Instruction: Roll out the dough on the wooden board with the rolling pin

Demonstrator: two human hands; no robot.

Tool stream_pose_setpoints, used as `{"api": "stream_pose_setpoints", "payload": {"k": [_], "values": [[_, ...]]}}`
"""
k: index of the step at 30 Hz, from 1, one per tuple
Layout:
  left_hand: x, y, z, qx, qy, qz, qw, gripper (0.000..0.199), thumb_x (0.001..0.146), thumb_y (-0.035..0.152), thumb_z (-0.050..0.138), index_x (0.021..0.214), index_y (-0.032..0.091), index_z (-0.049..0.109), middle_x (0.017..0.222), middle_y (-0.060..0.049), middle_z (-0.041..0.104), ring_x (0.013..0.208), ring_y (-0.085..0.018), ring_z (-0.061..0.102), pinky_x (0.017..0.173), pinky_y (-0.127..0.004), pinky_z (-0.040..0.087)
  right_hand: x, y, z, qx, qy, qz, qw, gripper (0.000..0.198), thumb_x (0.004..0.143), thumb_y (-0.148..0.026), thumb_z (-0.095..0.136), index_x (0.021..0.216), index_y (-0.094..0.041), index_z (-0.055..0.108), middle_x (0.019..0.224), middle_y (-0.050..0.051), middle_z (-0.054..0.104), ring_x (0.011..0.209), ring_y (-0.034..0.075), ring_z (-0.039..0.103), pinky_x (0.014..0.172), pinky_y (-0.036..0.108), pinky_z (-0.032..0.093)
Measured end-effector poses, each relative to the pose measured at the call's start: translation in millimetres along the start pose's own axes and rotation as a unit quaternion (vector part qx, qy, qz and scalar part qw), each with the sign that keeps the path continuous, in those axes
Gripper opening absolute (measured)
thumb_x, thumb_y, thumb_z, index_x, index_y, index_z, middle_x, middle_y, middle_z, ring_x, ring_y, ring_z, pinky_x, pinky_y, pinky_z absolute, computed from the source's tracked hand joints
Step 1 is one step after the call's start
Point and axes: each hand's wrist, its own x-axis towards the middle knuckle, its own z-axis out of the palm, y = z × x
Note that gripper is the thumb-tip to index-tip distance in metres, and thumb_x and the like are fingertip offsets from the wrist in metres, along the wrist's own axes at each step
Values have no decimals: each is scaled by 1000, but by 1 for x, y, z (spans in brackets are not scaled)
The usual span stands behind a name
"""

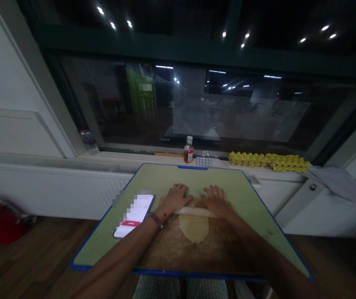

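A pale rolling pin (196, 212) lies crosswise on a floured wooden board (224, 249). My left hand (175, 198) rests over the pin's left part, palm down with the fingers stretched forward. Over its right part lies my right hand (217, 201), likewise flat with fingers spread, a ring on one of them. Both palms touch the pin and hide its ends. On my side of it, a thin rolled-out sheet of dough (194, 229) lies on the board; its far edge runs under the pin.
The green, blue-edged table (153, 174) holds a phone (137, 214) left of the board. Along the windowsill stand a small red-labelled bottle (188, 150), yellow egg trays (268, 161), papers (340, 182) and a clear bottle (89, 142). A red object (5, 220) is on the floor at left.
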Motion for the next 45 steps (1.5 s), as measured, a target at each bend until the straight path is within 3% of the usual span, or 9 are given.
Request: {"api": "stream_pose_setpoints", "payload": {"k": [11,17,22,32,39,45], "values": [[22,-6,2,2,-1,-5,1000,35,92,43,55,119,20,58,133,-9,56,124,-27,47,103,-40,38,24,1,-1,17,-13,54,998,53,102,-46,20,143,-25,45,157,10,33,148,28,18,115,49,13],[10,-2,1,10,7,-20,1000,34,93,43,51,118,21,57,134,-9,55,125,-28,45,104,-41,36,14,4,2,-2,-11,10,1000,50,101,-45,23,140,-25,48,154,12,39,146,30,23,114,53,16],[-13,4,-1,16,15,-15,1000,36,97,40,44,124,19,54,140,-11,50,130,-28,41,108,-41,32,-8,2,3,-27,14,-43,999,50,100,-45,30,142,-24,47,155,11,37,147,31,19,118,49,9],[3,1,3,34,24,-23,999,37,95,36,46,126,16,52,141,-14,49,131,-31,40,108,-44,32,3,-3,-1,-42,26,10,999,57,102,-47,24,147,-18,40,153,14,40,145,33,25,116,52,17],[-28,10,1,51,52,13,997,36,101,31,33,132,20,49,146,-11,47,134,-28,37,110,-45,31,-31,-5,-1,-47,77,-72,993,55,101,-48,26,148,-23,42,158,11,33,148,31,19,120,51,9],[-9,9,1,60,72,-16,995,35,100,31,37,129,17,50,144,-14,47,132,-29,41,107,-47,35,-6,-7,-4,-41,22,-9,999,59,102,-47,27,150,-15,37,156,18,34,147,36,21,117,56,16]]}}
